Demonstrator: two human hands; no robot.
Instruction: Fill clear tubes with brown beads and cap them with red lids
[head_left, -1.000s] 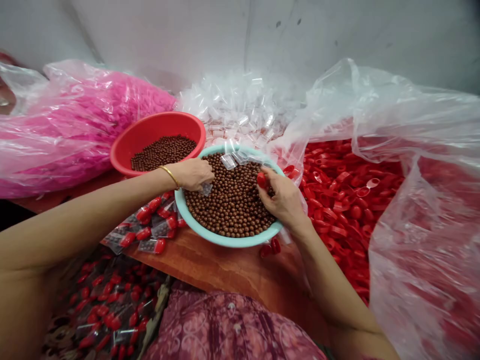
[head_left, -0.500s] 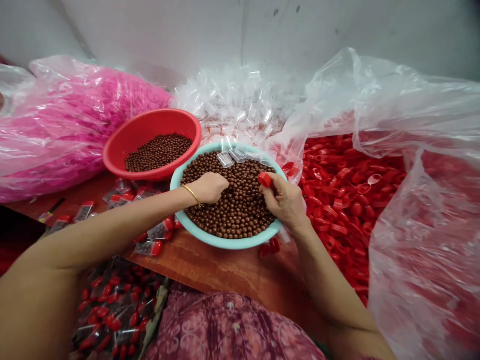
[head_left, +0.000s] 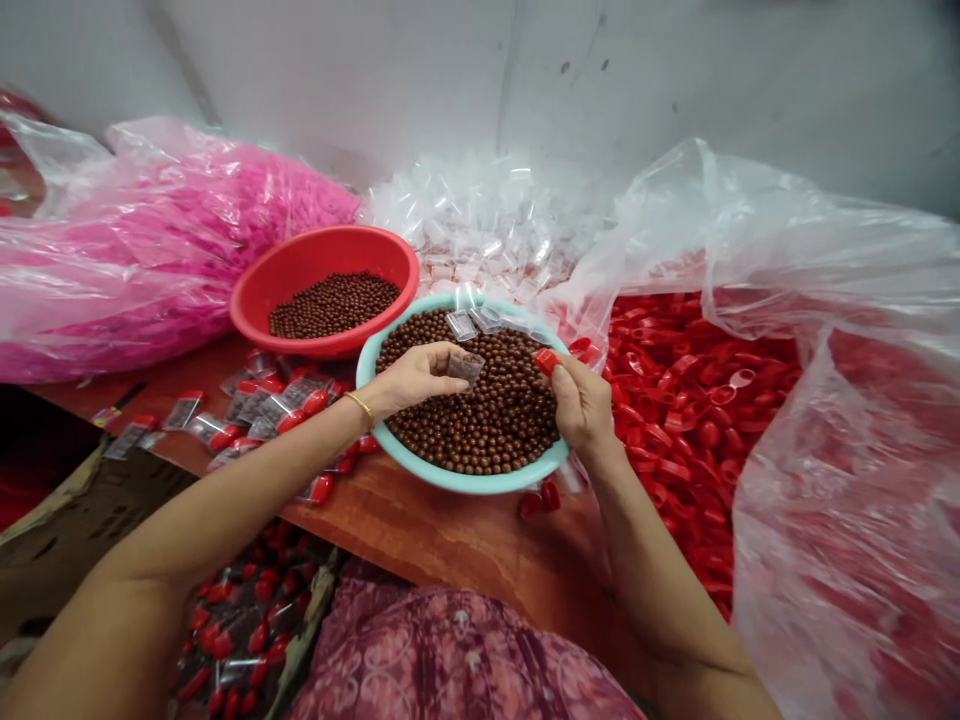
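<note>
Pinched in the left hand (head_left: 416, 375), fingertips almost shut: one small clear bag (head_left: 466, 367), just above some shiny brown balls (head_left: 480, 420). Pinched in the right hand (head_left: 583, 410), thumb and finger close together: one red cap (head_left: 546, 361), near the rim of a mint green bowl (head_left: 450, 478) full of those balls. Both hands over that bowl, close but apart. A few more clear bags on the balls by the far rim. Just beside it, a red bowl (head_left: 322, 248) with more brown balls. Behind, a big heap of clear bags (head_left: 480, 225). To the right, a plastic sack of red caps (head_left: 697, 420). To the left, a plastic sack of pink pieces (head_left: 180, 240). On the wooden table (head_left: 442, 540), little bags with red caps (head_left: 285, 415).
</note>
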